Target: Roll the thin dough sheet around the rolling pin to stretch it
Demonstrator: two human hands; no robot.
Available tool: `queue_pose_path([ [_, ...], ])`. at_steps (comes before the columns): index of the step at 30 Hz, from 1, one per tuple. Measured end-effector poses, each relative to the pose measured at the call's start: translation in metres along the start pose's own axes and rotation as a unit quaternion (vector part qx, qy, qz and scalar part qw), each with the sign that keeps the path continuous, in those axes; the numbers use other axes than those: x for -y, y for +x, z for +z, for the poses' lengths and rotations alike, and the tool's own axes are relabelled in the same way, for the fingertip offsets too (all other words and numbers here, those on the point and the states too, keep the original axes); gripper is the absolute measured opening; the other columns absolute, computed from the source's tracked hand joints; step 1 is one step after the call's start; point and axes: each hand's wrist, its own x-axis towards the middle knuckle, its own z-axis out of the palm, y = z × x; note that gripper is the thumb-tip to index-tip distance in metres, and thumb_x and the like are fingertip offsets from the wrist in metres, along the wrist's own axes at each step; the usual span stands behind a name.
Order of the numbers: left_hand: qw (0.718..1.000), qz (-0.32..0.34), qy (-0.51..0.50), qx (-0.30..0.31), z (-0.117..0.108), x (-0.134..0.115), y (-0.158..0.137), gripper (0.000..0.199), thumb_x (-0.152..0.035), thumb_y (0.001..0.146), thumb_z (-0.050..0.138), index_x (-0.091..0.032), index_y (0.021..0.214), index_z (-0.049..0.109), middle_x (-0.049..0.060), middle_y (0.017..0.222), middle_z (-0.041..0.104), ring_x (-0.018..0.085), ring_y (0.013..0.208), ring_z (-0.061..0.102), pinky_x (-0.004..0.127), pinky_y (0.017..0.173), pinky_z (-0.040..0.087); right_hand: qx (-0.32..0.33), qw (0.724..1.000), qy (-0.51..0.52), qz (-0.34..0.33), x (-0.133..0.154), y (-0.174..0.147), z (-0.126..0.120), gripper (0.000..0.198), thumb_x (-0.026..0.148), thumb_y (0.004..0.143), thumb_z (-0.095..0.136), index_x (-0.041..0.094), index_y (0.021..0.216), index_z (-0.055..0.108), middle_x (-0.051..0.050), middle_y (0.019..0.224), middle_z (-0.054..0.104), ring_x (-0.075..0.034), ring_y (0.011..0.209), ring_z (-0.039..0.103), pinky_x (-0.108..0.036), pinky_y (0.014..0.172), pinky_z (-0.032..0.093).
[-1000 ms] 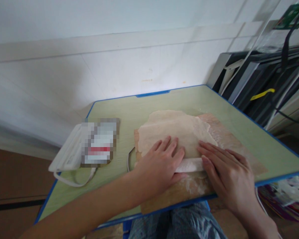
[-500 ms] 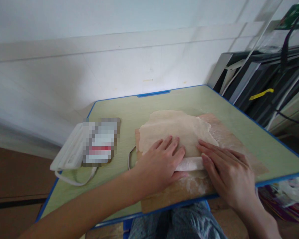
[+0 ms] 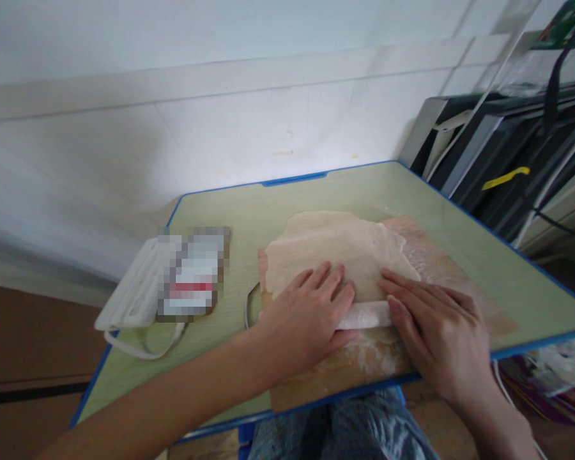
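A wide, thin sheet of dough [image 3: 338, 246] with an uneven edge lies on a floured wooden board [image 3: 464, 300]. Across its near part runs a pale, flour-dusted rolling pin [image 3: 368, 315], and only its middle shows between my hands. My left hand [image 3: 314, 306] rests over the pin's left part, its fingers bent across the far side and its thumb on the near side. Over the right part lies my right hand [image 3: 443, 329], fingers together and pointing left, thumb against the pin. Both ends of the pin are hidden under the hands.
The board sits on a pale green table [image 3: 230, 214] with a blue rim. On the left are a blurred-out phone [image 3: 194, 271] and a white case [image 3: 129, 287] with a strap. A metal loop [image 3: 250, 306] sticks out beside the board. Dark flat panels [image 3: 498, 144] stand at right.
The hands, rolling pin and dough look the same as half a second ago. Only the camera view has shifted very slightly.
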Motion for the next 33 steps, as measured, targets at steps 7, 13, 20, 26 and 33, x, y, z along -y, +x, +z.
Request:
queue_pose_path([
  [7, 1.000, 0.000, 0.002, 0.000, -0.001, 0.000, 0.000, 0.051, -0.050, 0.089, 0.044, -0.010, 0.121, 0.046, 0.018, 0.139, 0.043, 0.032, 0.128, 0.040, 0.043, 0.101, 0.035, -0.003, 1.000, -0.001, 0.010, 0.001, -0.001, -0.001, 0.031, 0.028, 0.092, 0.038, 0.019, 0.101, 0.066, -0.004, 0.108, 0.069, -0.021, 0.091, 0.066, -0.038, 0.079, 0.039],
  [13, 1.000, 0.001, -0.008, 0.009, -0.001, 0.003, 0.000, 0.052, -0.051, 0.088, 0.046, -0.011, 0.120, 0.046, 0.019, 0.139, 0.042, 0.032, 0.129, 0.039, 0.044, 0.102, 0.034, 0.004, 1.000, 0.000, 0.008, 0.000, 0.001, -0.001, 0.032, 0.028, 0.093, 0.037, 0.019, 0.104, 0.065, -0.004, 0.110, 0.069, -0.021, 0.097, 0.065, -0.038, 0.078, 0.041],
  [20, 1.000, 0.003, -0.028, 0.015, -0.002, 0.005, 0.003, 0.057, -0.053, 0.088, 0.045, -0.009, 0.123, 0.044, 0.020, 0.140, 0.040, 0.032, 0.130, 0.036, 0.045, 0.105, 0.032, 0.014, 1.000, -0.021, -0.004, -0.003, 0.007, 0.001, 0.034, 0.029, 0.093, 0.036, 0.019, 0.105, 0.066, -0.005, 0.111, 0.068, -0.022, 0.101, 0.064, -0.039, 0.080, 0.044],
  [26, 1.000, -0.006, -0.023, 0.005, 0.001, -0.006, -0.002, 0.052, -0.048, 0.088, 0.048, -0.011, 0.124, 0.043, 0.020, 0.139, 0.041, 0.033, 0.130, 0.037, 0.045, 0.103, 0.033, 0.018, 1.000, 0.004, 0.002, 0.000, -0.005, -0.004, 0.034, 0.029, 0.093, 0.036, 0.019, 0.105, 0.066, -0.006, 0.110, 0.068, -0.022, 0.098, 0.065, -0.039, 0.081, 0.042],
  [33, 0.999, 0.023, -0.034, -0.002, 0.000, 0.008, 0.005, 0.051, -0.052, 0.090, 0.041, -0.009, 0.117, 0.049, 0.019, 0.135, 0.046, 0.030, 0.127, 0.041, 0.042, 0.102, 0.034, 0.012, 1.000, -0.021, 0.000, -0.003, 0.008, 0.001, 0.034, 0.030, 0.093, 0.036, 0.019, 0.104, 0.066, -0.004, 0.110, 0.069, -0.021, 0.096, 0.065, -0.037, 0.073, 0.043],
])
